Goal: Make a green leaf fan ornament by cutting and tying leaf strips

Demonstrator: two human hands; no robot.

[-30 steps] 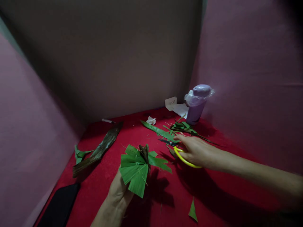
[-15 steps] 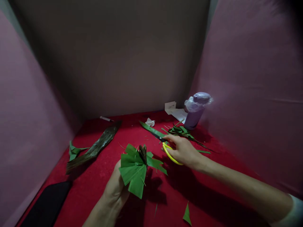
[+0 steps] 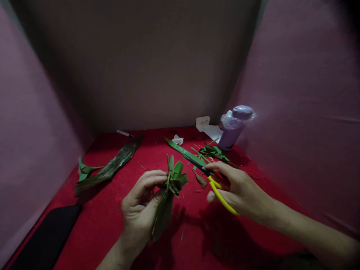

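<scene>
The left hand [image 3: 140,208] is pinching a folded bundle of green leaf strips [image 3: 170,187] between thumb and curled fingers [image 3: 153,178], holding it upright just above the red surface [image 3: 112,221], with the loose strip ends fanning out at the top and a longer blade hanging down past the palm. The right hand [image 3: 240,189] is gripping a pair of yellow-handled scissors [image 3: 216,187], fingers closed through and around the loops, the dark blades pointing up and left towards the bundle (whether the blades are parted is too dim to tell). The scissor tips are sitting just beside the bundle, not touching it. Further back, a long green leaf [image 3: 184,152] is lying on the surface near a heap of leaf scraps [image 3: 213,152], and a lilac bottle [image 3: 233,127] is standing by the right wall. A dark dried leaf [image 3: 111,168] is stretching along the left side, and a black flat object [image 3: 45,240] is resting at the near left corner.
</scene>
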